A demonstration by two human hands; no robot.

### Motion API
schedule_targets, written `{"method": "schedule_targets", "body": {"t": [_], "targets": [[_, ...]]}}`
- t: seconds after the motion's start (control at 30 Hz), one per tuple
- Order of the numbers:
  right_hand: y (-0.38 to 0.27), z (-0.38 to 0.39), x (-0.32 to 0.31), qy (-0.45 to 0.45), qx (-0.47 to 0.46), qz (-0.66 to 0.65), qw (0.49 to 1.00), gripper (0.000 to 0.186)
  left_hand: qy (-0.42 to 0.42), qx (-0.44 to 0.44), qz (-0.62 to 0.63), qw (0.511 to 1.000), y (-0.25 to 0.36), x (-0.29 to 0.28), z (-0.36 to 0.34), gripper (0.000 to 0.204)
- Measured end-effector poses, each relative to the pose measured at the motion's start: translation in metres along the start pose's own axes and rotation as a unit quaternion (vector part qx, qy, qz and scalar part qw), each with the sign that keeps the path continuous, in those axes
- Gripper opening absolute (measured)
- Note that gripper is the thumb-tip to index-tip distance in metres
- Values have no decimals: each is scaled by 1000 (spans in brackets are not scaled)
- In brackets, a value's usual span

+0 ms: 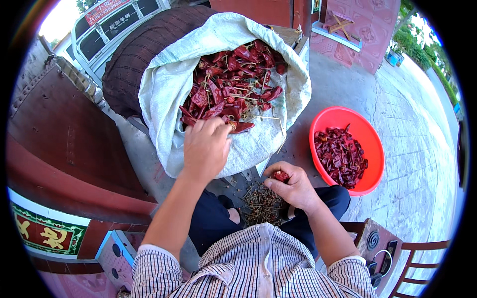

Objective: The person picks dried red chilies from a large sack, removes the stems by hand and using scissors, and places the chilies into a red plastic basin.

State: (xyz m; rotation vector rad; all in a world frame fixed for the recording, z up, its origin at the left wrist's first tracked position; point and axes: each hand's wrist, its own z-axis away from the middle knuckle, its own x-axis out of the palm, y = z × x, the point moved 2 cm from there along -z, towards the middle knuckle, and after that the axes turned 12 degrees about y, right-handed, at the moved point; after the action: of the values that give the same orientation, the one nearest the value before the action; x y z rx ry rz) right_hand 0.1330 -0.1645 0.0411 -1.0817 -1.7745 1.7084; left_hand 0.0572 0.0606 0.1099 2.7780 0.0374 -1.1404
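Note:
A white woven sack (pixel 164 94) lies open in front of me, its rim spread around a heap of dried red chili peppers (pixel 231 79). At the near edge of the heap my left hand (pixel 206 149) is closed, fingers curled at the stem end of a chili pepper (pixel 242 127); its fingertips are partly hidden. My right hand (pixel 293 186) is closed around another dried chili pepper (pixel 281 176), held above my right knee. To the right, a red plastic basin (pixel 376 171) on the ground holds many dried chili peppers (pixel 340 156).
Loose stems (pixel 263 201) are scattered on the ground between my feet. A dark covered bundle (pixel 149 47) stands behind the sack, with a light-coloured vehicle (pixel 112 30) beyond. A brown panel (pixel 69 129) is on the left; a wooden chair (pixel 422 246) is at lower right.

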Motion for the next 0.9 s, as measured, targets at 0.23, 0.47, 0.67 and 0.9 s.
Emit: {"method": "schedule_targets", "body": {"t": [0.23,0.47,0.67,0.9], "targets": [[2,1,11,-12,-29,18,999,22,38,100,-112,988,-44,37,-10,10],[9,2,16,-20,-6,23,1000,21,46,119,-92,988,-45,43,-11,8],[4,2,18,-15,-37,32,999,21,68,151,-88,982,-48,35,-16,5],[-32,-17,15,114,-267,131,948,35,65,181,-53,980,-20,0,-21,7]]}}
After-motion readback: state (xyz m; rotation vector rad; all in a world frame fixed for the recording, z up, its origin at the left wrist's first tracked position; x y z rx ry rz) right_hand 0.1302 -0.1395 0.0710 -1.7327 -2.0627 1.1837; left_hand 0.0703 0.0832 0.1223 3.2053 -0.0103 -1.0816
